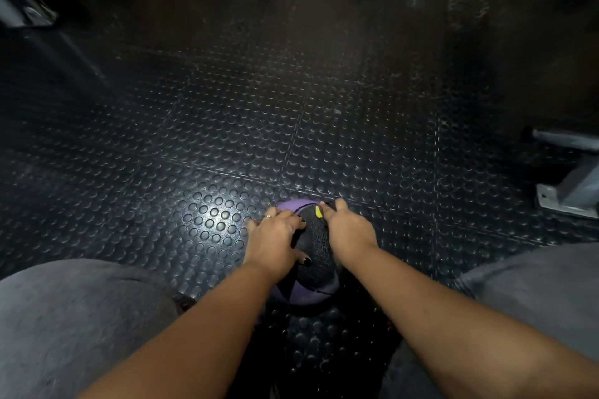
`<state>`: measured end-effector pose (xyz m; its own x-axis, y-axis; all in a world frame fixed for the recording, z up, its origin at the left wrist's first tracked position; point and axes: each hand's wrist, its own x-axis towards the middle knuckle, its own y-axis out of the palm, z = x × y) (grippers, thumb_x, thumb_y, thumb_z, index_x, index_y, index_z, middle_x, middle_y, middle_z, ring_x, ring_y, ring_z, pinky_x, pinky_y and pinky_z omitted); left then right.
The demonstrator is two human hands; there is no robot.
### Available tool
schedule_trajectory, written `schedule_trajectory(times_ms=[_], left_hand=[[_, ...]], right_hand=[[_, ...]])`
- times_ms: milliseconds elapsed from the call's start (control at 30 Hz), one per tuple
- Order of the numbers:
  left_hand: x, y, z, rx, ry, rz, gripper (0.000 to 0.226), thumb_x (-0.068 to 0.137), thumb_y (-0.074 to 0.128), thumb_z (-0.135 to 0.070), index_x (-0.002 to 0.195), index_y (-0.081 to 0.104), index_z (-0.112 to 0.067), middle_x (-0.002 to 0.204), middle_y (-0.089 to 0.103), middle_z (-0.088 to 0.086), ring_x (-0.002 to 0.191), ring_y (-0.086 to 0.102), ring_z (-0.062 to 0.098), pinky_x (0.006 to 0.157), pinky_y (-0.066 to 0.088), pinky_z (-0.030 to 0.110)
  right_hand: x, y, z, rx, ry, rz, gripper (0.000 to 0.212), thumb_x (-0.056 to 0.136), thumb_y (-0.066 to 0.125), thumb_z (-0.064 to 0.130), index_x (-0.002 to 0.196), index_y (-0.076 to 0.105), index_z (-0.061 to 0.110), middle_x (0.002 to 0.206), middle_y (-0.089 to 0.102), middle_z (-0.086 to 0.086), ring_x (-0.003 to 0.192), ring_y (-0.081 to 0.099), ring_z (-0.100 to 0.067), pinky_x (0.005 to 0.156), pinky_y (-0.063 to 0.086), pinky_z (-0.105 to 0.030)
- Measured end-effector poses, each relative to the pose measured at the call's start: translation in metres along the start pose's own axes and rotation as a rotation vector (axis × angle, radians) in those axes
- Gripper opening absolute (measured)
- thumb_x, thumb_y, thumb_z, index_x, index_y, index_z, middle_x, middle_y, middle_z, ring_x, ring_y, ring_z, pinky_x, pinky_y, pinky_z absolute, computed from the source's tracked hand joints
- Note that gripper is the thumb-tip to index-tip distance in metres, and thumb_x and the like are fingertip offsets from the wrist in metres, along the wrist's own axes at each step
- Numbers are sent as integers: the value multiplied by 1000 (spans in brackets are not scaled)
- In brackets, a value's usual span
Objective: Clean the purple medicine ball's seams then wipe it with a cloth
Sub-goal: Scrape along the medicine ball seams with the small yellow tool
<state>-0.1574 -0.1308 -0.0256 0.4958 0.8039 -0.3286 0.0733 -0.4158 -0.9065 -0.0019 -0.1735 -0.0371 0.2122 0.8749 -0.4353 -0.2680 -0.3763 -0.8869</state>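
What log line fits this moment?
left hand: resting on medicine ball | right hand: over its far top | medicine ball: on studded floor

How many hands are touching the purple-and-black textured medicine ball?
2. The left hand rests on the left side of the purple-and-black medicine ball, fingers spread. The right hand is on its upper right, beside a small yellow patch. No other hand shows.
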Motion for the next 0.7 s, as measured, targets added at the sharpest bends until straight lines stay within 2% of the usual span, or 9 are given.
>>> schedule_trajectory(times_ms=[100, 200, 300, 400, 500, 567, 633, 667, 700], left_hand=[[-3, 2, -5, 30, 16, -19, 62, 79, 76, -50, 135, 54, -36, 123, 53, -19, 118, 43, 9, 100, 30, 40], [-2, 3, -9, 11, -11, -55, 57, 86, 69, -49, 138, 50, -39, 127, 53, -19, 118, 44, 9, 98, 29, 40], [5, -2, -8, 12, -62, -56, 55, 87, 68, -48, 139, 49, -40, 132, 53, -19, 123, 42, 11, 89, 24, 39], [14, -12, 0, 39, -126, -30, 56, 89, 67, -48, 141, 47, -42, 138, 52, -18, 127, 40, 12, 91, 27, 42], [17, -19, 12, 24, -157, 9, 63, 90, 67, -44, 146, 39, -46, 143, 49, -17, 133, 37, 15, 94, 28, 44], [19, -22, 17, 39, -136, 53, 67, 91, 67, -40, 149, 34, -47, 145, 47, -15, 138, 33, 17, 98, 31, 45], [21, -24, 18, 64, -110, 102, 68, 90, 69, -38, 150, 36, -43, 145, 45, -12, 137, 33, 18, 101, 32, 46], [21, -25, 17, 73, -104, 126, 70, 89, 70, -38, 150, 36, -40, 144, 45, -10, 136, 34, 18, 103, 32, 47], [20, -26, 16, 77, -99, 147, 71, 88, 72, -39, 151, 37, -37, 142, 44, -8, 135, 37, 18, 107, 31, 48]], right_hand=[[8, -3, -8, 32, 31, 32, 75, 87, 46, -8, 151, 27, 25, 139, 34, -9, 103, 57, -33, 78, 50, -40], [9, -8, -9, 12, 7, 54, 70, 88, 42, -6, 151, 26, 20, 141, 34, -10, 110, 53, -35, 88, 48, -42], [-1, -6, -2, -33, -45, 5, 64, 90, 43, 1, 151, 25, 14, 137, 35, -11, 106, 56, -35, 84, 49, -43], [-20, -3, 8, -52, -131, -9, 60, 95, 42, 9, 152, 22, 11, 140, 36, -11, 110, 54, -35, 84, 48, -41], [-31, -10, 10, 37, -193, 47, 53, 94, 45, 18, 147, 37, 18, 138, 43, -6, 113, 54, -31, 89, 47, -38], [-29, -17, 3, 245, -154, 61, 41, 93, 48, 20, 133, 56, 27, 130, 53, -2, 98, 58, -21, 77, 48, -29], [-21, -17, -7, 433, -74, -48, 36, 92, 49, 19, 124, 63, 30, 118, 61, -3, 74, 53, -13, 57, 41, -25], [-17, -16, -12, 492, -20, -121, 35, 93, 50, 18, 124, 61, 29, 114, 61, -5, 71, 53, -13, 55, 42, -26], [-14, -17, -15, 523, 43, -182, 35, 94, 50, 17, 127, 59, 27, 113, 60, -7, 75, 56, -16, 60, 47, -30]])
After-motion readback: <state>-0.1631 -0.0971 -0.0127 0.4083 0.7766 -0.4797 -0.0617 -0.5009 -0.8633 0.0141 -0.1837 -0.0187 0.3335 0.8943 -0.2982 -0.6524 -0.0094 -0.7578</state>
